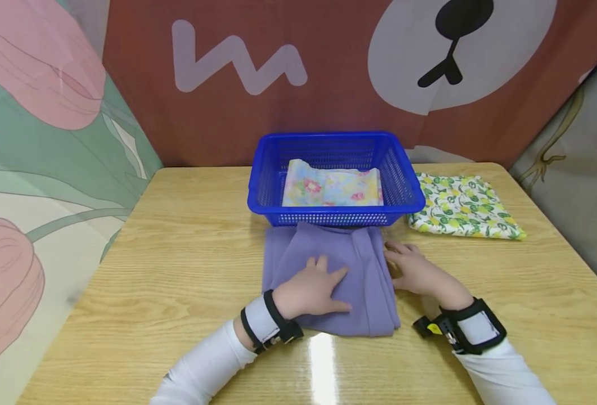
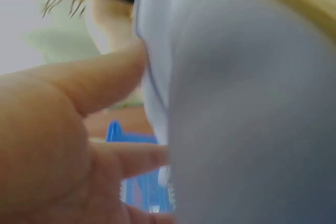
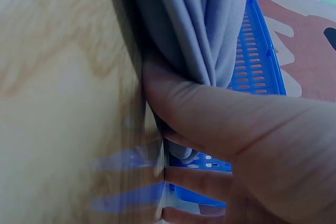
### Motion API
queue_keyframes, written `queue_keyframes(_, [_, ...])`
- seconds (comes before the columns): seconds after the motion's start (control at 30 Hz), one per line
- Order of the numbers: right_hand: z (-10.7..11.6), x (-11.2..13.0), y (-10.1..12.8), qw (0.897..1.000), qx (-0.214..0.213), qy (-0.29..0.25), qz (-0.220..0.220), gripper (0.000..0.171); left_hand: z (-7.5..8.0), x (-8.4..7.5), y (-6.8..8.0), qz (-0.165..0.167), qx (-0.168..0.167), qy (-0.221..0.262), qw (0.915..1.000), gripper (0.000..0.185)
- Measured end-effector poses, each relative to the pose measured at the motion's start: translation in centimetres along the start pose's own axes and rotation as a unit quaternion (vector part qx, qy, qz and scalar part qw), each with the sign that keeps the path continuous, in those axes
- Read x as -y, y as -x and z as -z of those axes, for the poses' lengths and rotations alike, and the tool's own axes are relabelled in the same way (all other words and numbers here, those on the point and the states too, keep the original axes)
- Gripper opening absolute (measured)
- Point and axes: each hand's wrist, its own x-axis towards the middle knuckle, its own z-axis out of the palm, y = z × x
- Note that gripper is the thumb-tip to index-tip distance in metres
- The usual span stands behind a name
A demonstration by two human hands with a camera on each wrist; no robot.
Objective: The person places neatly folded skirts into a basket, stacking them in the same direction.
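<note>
- Lying flat on the desk (image 1: 176, 264), a folded purple cloth (image 1: 364, 281) sits just in front of a blue basket (image 1: 409, 191), its far edge touching or tucked under the basket's near wall.
- The left hand (image 1: 310, 289) rests palm-down on the cloth's left half, fingers straight and spread, pressing the fabric without gripping it; the left wrist view shows the fingers (image 2: 94, 85) laid flat against the purple cloth (image 2: 247, 119).
- The right hand (image 1: 414, 267) lies at the cloth's right edge, where the folded layers stack up. In the right wrist view its thumb (image 3: 210, 114) presses against the bunched folds of the purple cloth (image 3: 189, 19), with the other fingers reaching underneath beside the desk surface, so the hand pinches that edge.
- Inside the basket lies a folded floral cloth (image 1: 331, 188) in pale pink and blue.
- A lemon-print cloth (image 1: 462, 205), also folded, lies on the desk just right of the basket.
</note>
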Motion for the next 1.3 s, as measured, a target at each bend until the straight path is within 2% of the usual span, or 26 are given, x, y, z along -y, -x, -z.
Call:
queue_keyframes(0.1, [0.0, 0.0, 0.0, 1.000, 0.002, -0.002, 0.000, 0.056, 0.6, 1.8, 0.7, -0.025, -0.023, 0.055, 0.9979, 0.068])
queue_keyframes(0.27, [-0.1, -0.1, 0.1, 1.000, 0.001, -0.002, -0.001, 0.056, 1.6, 4.5, 1.8, -0.036, -0.071, 0.107, 0.9910, 0.059])
queue_keyframes(0.4, [-0.2, -0.2, 0.0, 1.000, 0.001, -0.001, -0.001, 0.057, 2.4, 6.6, 2.6, -0.001, -0.094, 0.139, 0.9858, 0.057])
queue_keyframes(0.5, [-0.2, -0.3, 0.0, 1.000, 0.001, -0.001, 0.000, 0.057, 2.6, 7.8, 2.9, 0.048, -0.095, 0.151, 0.9827, 0.061])
queue_keyframes(0.6, [-0.2, -0.3, 0.1, 1.000, -0.001, -0.001, 0.001, 0.056, 2.3, 8.7, 2.7, 0.086, -0.088, 0.152, 0.9808, 0.071])
queue_keyframes(0.7, [-0.2, -0.4, 0.1, 1.000, -0.001, -0.002, 0.001, 0.056, 1.8, 9.4, 2.3, 0.106, -0.091, 0.158, 0.9775, 0.085])
queue_keyframes(0.87, [-0.3, -0.4, 0.2, 1.000, 0.000, 0.003, 0.004, 0.058, 1.5, 10.4, 1.8, 0.126, -0.118, 0.217, 0.9608, 0.092])
queue_keyframes(0.93, [-0.4, -0.4, 0.2, 1.000, -0.001, 0.006, 0.007, 0.059, 1.5, 10.8, 1.6, 0.133, -0.122, 0.255, 0.9501, 0.083])
queue_keyframes(1.03, [-0.5, -0.6, 0.2, 1.000, 0.012, -0.018, -0.005, 0.063, 1.4, 11.4, 1.3, 0.144, -0.122, 0.315, 0.9303, 0.052])
queue_keyframes(1.07, [-0.5, -0.7, 0.2, 0.999, 0.018, -0.036, -0.010, 0.066, 1.3, 11.6, 1.2, 0.151, -0.119, 0.341, 0.9201, 0.043])
queue_keyframes(1.1, [-0.6, -0.7, 0.2, 0.998, 0.024, -0.060, -0.015, 0.068, 1.2, 11.8, 1.1, 0.154, -0.118, 0.368, 0.9092, 0.037])
queue_keyframes(1.17, [-0.6, -0.9, 0.1, 0.991, 0.034, -0.128, -0.019, 0.073, 0.9, 12.2, 0.9, 0.159, -0.108, 0.419, 0.8874, 0.036])
queue_keyframes(1.23, [-0.7, -1.1, 0.0, 0.980, 0.037, -0.197, -0.011, 0.075, 0.6, 12.6, 0.7, 0.153, -0.094, 0.481, 0.8582, 0.034])
queue_keyframes(1.3, [-0.8, -1.2, -0.1, 0.965, 0.039, -0.258, -0.001, 0.074, 0.3, 12.9, 0.6, 0.143, -0.076, 0.542, 0.8249, 0.029])
